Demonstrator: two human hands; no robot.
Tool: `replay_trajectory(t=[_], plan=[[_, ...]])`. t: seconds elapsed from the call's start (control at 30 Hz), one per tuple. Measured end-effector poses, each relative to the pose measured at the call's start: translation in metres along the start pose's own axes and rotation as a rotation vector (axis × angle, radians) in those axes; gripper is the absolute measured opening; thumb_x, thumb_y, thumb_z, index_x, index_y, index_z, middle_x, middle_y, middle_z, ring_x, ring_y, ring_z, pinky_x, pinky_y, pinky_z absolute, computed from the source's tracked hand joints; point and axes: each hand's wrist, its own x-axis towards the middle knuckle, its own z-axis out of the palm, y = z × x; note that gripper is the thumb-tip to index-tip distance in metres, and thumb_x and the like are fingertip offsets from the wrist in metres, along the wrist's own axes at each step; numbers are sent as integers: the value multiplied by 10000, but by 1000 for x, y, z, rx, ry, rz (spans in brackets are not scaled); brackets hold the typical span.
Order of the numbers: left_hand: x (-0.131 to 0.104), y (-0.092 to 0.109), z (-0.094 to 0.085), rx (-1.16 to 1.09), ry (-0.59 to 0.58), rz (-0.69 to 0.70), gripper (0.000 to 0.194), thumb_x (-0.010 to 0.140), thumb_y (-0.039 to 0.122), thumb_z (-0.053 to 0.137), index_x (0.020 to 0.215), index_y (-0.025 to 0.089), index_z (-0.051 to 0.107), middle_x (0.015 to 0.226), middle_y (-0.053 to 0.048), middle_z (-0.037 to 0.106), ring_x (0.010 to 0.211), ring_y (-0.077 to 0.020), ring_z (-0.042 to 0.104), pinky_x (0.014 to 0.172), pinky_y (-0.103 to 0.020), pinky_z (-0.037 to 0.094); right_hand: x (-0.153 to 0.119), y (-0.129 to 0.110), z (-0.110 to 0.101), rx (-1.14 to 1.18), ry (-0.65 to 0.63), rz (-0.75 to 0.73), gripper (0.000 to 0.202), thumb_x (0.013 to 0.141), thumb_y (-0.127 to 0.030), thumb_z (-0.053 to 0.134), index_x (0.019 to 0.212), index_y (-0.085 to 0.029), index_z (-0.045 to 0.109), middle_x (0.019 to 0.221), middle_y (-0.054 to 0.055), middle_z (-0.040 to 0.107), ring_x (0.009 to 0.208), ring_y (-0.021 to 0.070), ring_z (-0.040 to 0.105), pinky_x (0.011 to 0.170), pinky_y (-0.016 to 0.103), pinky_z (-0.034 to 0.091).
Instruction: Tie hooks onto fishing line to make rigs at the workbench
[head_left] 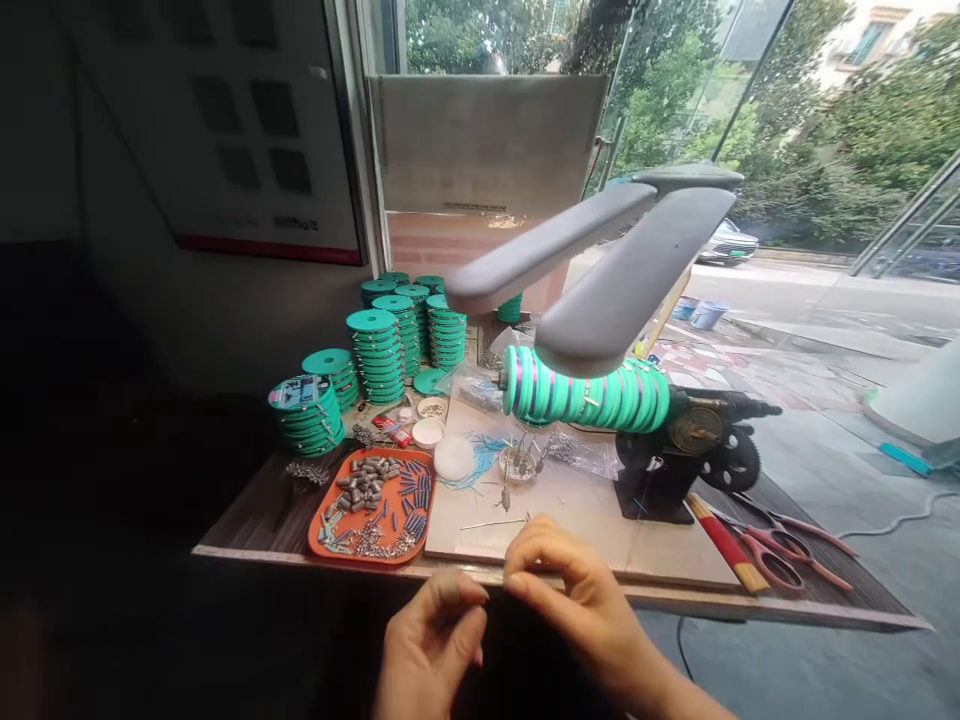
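Note:
My left hand point(435, 640) is at the front edge of the table, its thumb and fingers curled together in a pinch. Close beside it my right hand point(574, 590) pinches with thumb and forefinger at nearly the same height. Whatever the fingertips hold is too fine to make out. Just beyond them lies a pale board point(577, 535) with a thin metal rod point(495, 523) on it. Left of the board is an orange tray point(319, 543) holding grey metal weights point(364, 487), dark blue slim pieces point(416, 490) and small metal parts point(382, 543).
Green spools point(585, 392) sit on a black geared winder point(697, 430). Pale lamp arms point(622, 270) hang above. Stacked green spools point(375, 355) stand at the back left. Scissors point(780, 570) and a red-and-yellow stick point(727, 545) lie right. White dishes point(454, 458) and blue strands point(491, 450) lie mid-table.

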Motion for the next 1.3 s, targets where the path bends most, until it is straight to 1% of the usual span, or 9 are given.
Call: replay_trajectory(t=[0.07, 0.23, 0.43, 0.57, 0.7, 0.87, 1.0, 1.2, 1.3], plan=[[8, -3, -1, -179, -6, -159, 197, 592, 307, 757, 711, 190, 654, 674, 12, 543, 530, -65, 485, 548, -161, 414, 1, 0, 14, 13, 19, 8, 298, 861, -322, 483, 729, -74, 581, 732, 5, 497, 790, -30, 436, 729, 55, 307], [19, -8, -6, -299, -53, -161, 159, 625, 264, 745, 690, 168, 635, 771, 5, 526, 592, -60, 477, 605, -168, 417, 5, -1, 27, 10, 37, 2, 278, 850, -291, 506, 689, -80, 590, 713, -6, 500, 783, -36, 425, 732, 54, 295], [17, -6, -1, -385, -140, -280, 158, 704, 286, 686, 792, 168, 629, 727, -2, 494, 680, -86, 463, 659, -183, 419, 5, 0, 20, -159, 5, -58, 151, 843, -223, 507, 795, -125, 612, 774, -8, 514, 812, -11, 395, 739, 82, 283], [17, -3, -1, -363, -165, -316, 180, 714, 306, 677, 800, 158, 621, 782, -18, 531, 731, -106, 488, 707, -212, 430, 7, 4, 11, -280, 13, -194, 247, 895, -252, 409, 793, -110, 584, 783, 15, 507, 798, 13, 365, 707, 117, 261], [17, -2, -4, -322, -169, -367, 195, 736, 318, 657, 814, 150, 598, 858, -31, 545, 820, -127, 497, 761, -235, 421, 10, 4, 7, -353, -35, -241, 349, 924, -308, 345, 752, -109, 574, 761, 27, 494, 797, 28, 344, 696, 138, 226], [19, 1, -6, -305, -260, -394, 198, 772, 319, 621, 837, 141, 564, 802, -17, 517, 772, -107, 474, 772, -244, 401, 11, 5, 7, -408, -86, -251, 386, 934, -334, 307, 765, -124, 584, 760, 36, 485, 794, 41, 319, 685, 147, 187], [20, 2, -8, -256, -299, -380, 230, 751, 339, 640, 757, 136, 533, 703, -1, 509, 697, -96, 461, 721, -229, 403, 13, 6, 6, -401, -123, -264, 348, 927, -289, 315, 753, -115, 560, 756, 32, 479, 788, 43, 302, 686, 134, 173], [22, 1, -9, -219, -294, -330, 245, 721, 322, 673, 705, 133, 517, 661, 8, 509, 659, -90, 466, 678, -216, 386, 13, 4, 7, -349, -141, -214, 329, 913, -302, 354, 766, -126, 591, 774, 30, 490, 806, 37, 320, 703, 135, 195], [21, 2, -6, -277, -237, -336, 251, 681, 287, 711, 776, 145, 527, 654, 14, 530, 642, -87, 482, 668, -212, 388, 13, 2, 6, -276, -156, -154, 308, 901, -312, 392, 773, -132, 607, 779, 27, 493, 828, 26, 352, 727, 129, 227]])
